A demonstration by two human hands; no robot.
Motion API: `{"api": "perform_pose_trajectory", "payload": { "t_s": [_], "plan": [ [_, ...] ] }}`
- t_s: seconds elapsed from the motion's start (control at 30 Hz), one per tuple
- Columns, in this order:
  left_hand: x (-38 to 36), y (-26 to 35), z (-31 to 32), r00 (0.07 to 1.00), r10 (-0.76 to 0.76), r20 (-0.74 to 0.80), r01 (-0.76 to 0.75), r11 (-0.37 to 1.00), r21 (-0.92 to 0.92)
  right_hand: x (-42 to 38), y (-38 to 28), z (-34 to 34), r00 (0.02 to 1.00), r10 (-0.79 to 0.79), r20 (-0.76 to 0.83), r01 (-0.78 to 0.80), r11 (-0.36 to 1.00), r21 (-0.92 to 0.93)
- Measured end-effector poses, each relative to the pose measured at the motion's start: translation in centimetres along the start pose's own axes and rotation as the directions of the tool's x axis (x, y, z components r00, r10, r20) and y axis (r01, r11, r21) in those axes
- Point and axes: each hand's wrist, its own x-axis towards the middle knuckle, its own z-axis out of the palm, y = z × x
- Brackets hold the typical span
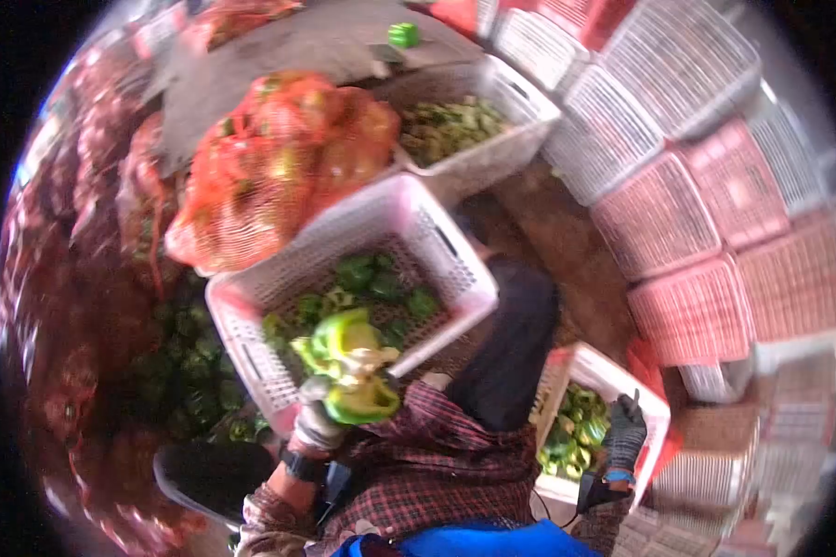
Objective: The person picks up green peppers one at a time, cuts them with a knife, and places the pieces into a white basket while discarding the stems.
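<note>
My left hand (318,422), in a light glove with a dark band at the wrist, is closed on a split green bell pepper (362,399). The pale inside of the pepper shows, blurred by motion. It is above the near edge of a white plastic crate (243,295) with several whole green peppers (367,274) inside. My right hand (625,434), in a dark grey glove, is over the right side of a smaller white crate (658,408) holding cut green peppers (571,436). Its fingers look curled; whatever may be in them is hidden.
An orange mesh sack (288,167) leans at the big crate's far side, beside another crate (529,116) of pale green scraps. Stacked white and red crates (659,213) line the right. Whole green peppers (190,371) and mesh sacks (93,186) are at left. One pepper (403,35) lies far off.
</note>
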Motion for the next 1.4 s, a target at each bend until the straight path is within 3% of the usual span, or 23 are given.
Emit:
{"api": "perform_pose_trajectory", "payload": {
  "t_s": [0.07, 0.1, 0.13, 0.2, 0.23, 0.27, 0.3, 0.37, 0.4, 0.5, 0.67, 0.7, 0.73, 0.83, 0.9, 0.97, 1.03, 1.1, 1.13, 1.23, 1.3, 1.37, 1.4],
  "plan": [
    [-0.1, -0.2, 1.1, 0.999, -0.005, 0.048, 0.001, 0.998, 0.068, 0.5, -12.1, 5.0, 0.974, 0.121, 0.192, -0.188, 0.904, 0.384],
    [-0.1, -0.1, 2.2, 0.998, 0.005, 0.066, -0.011, 0.994, 0.104, 0.2, -16.3, 7.6, 0.945, -0.069, 0.321, -0.080, 0.901, 0.427],
    [0.0, -0.5, 0.5, 0.995, 0.014, 0.096, -0.028, 0.989, 0.144, -2.0, -22.6, 9.2, 0.813, -0.026, 0.581, -0.292, 0.846, 0.446],
    [0.1, -0.3, 0.5, 0.992, 0.042, 0.121, -0.079, 0.943, 0.323, -4.6, -27.4, 13.8, 0.655, -0.416, 0.630, -0.093, 0.783, 0.615],
    [-0.3, 0.4, 2.1, 0.992, 0.070, 0.107, -0.111, 0.884, 0.454, -6.3, -29.7, 16.2, 0.578, -0.703, 0.415, 0.299, 0.656, 0.693],
    [-0.6, 1.0, 2.8, 0.986, 0.085, 0.146, -0.136, 0.913, 0.385, -7.1, -30.6, 18.0, 0.484, -0.660, 0.575, 0.212, 0.726, 0.654],
    [-0.8, 0.6, 1.2, 0.989, 0.127, -0.075, -0.074, 0.866, 0.494, -7.5, -30.9, 19.7, 0.366, -0.598, 0.713, 0.139, 0.793, 0.593],
    [-0.2, 0.8, -0.3, 0.968, 0.246, -0.052, -0.172, 0.800, 0.575, -8.0, -29.3, 22.6, 0.415, -0.436, 0.799, 0.107, 0.895, 0.433],
    [0.6, 0.2, -2.6, 0.925, 0.377, -0.052, -0.168, 0.528, 0.832, -8.3, -28.5, 23.7, 0.440, -0.344, 0.830, 0.088, 0.936, 0.341],
    [-1.1, 0.1, 0.6, 0.937, 0.335, -0.099, -0.155, 0.653, 0.741, -7.7, -28.5, 23.5, 0.394, -0.338, 0.854, 0.208, 0.938, 0.276],
    [0.2, -0.4, -1.9, 0.927, 0.370, 0.066, -0.242, 0.454, 0.858, -8.7, -27.8, 24.5, 0.566, -0.362, 0.741, 0.079, 0.918, 0.388],
    [0.5, -0.1, -2.1, 0.921, 0.378, 0.093, -0.250, 0.392, 0.885, -8.7, -27.6, 24.7, 0.537, -0.391, 0.748, 0.119, 0.912, 0.392],
    [0.2, 0.1, -0.8, 0.966, 0.253, -0.059, -0.140, 0.700, 0.701, -8.8, -27.2, 24.8, 0.504, -0.417, 0.756, 0.154, 0.905, 0.396],
    [-0.6, 0.2, 0.1, 0.988, 0.084, -0.132, 0.009, 0.812, 0.584, -8.8, -26.5, 24.3, 0.419, -0.489, 0.765, 0.127, 0.866, 0.484],
    [-0.3, -1.0, -1.3, 0.995, 0.052, -0.083, 0.001, 0.838, 0.545, -8.0, -25.7, 24.1, 0.359, -0.550, 0.754, 0.104, 0.826, 0.554],
    [-0.2, -1.7, -1.1, 0.998, 0.016, -0.053, 0.012, 0.870, 0.492, -6.8, -24.9, 24.2, 0.242, -0.527, 0.814, 0.233, 0.846, 0.479],
    [-0.3, -2.0, -0.9, 0.992, -0.055, -0.112, 0.102, 0.869, 0.484, -6.0, -25.0, 23.9, 0.145, -0.429, 0.891, 0.100, 0.903, 0.419],
    [-1.2, -2.6, -2.1, 0.989, -0.110, -0.094, 0.135, 0.938, 0.319, -5.8, -25.8, 23.5, -0.052, -0.632, 0.773, 0.325, 0.721, 0.612],
    [-1.5, -2.7, -2.2, 0.994, -0.102, -0.046, 0.112, 0.890, 0.442, -5.6, -26.6, 22.7, -0.140, -0.671, 0.728, 0.359, 0.651, 0.669],
    [-1.7, -2.0, -0.9, 0.989, -0.147, -0.030, 0.146, 0.900, 0.410, -5.4, -25.8, 23.3, -0.256, -0.694, 0.673, 0.195, 0.645, 0.739],
    [-1.4, -2.0, -0.8, 0.985, -0.151, 0.082, 0.127, 0.961, 0.245, -4.6, -26.2, 21.6, -0.130, -0.679, 0.722, 0.495, 0.587, 0.641],
    [-1.2, -2.6, -1.0, 0.987, -0.111, 0.119, 0.098, 0.989, 0.108, -4.1, -26.8, 21.1, -0.190, -0.628, 0.755, 0.443, 0.631, 0.636],
    [-1.3, -2.8, -1.8, 0.988, -0.122, 0.091, 0.114, 0.989, 0.092, -4.2, -26.8, 21.0, -0.123, -0.759, 0.640, 0.447, 0.533, 0.718]
  ]
}}
